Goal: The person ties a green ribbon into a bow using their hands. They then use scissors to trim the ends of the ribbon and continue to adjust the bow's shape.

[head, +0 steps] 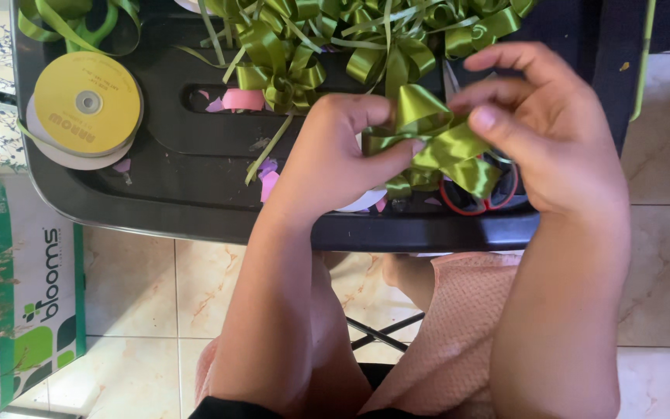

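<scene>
A half-formed green satin ribbon bow (pixel 437 140) is held over the black plastic stool top (pixel 188 167) between both hands. My left hand (pixel 335 151) pinches its left side with thumb and fingers. My right hand (pixel 544 124) grips the loops on the right, thumb pressing on the ribbon. Under the bow lie red-handled scissors (pixel 467 203), mostly hidden. A pile of finished green ribbon bows (pixel 335 39) lies at the far edge of the stool.
A yellow ribbon spool (pixel 87 102) sits at the stool's left, with loose green ribbon (pixel 79 19) behind it. Pink paper scraps (pixel 242 99) lie in the handle slot. A white-and-green carton (pixel 36 310) stands on the tiled floor at left.
</scene>
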